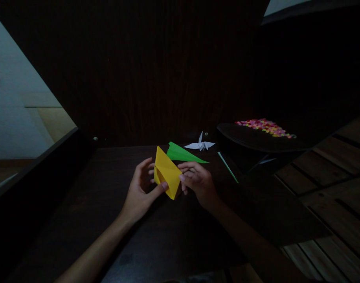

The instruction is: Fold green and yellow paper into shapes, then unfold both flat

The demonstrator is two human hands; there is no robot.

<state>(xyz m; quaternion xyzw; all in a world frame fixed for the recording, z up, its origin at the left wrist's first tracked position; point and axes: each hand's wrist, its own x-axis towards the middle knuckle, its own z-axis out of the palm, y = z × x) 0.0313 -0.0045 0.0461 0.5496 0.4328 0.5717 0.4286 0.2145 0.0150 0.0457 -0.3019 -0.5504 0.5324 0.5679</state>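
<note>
Between my two hands is a piece of folded yellow paper (pixel 171 173), held tilted above the dark table, with an opening showing at its lower left. My left hand (pixel 141 186) grips it from the left, thumb on the near face and fingers behind. On the other side, my right hand (pixel 199 181) pinches the right corner between thumb and fingers. Just behind the yellow paper lies a green paper plane (pixel 184 154). A white origami crane (pixel 200 145) sits farther back, to the right of the plane.
A thin pale-green strip (pixel 228 168) lies on the table (pixel 115 232) right of my hands. Many small colourful pieces (pixel 265 126) rest on a dark rounded shelf (pixel 241 137) at the right. A dark upright panel (pixel 156 78) stands behind; slatted wood (pixel 330 188) is at far right.
</note>
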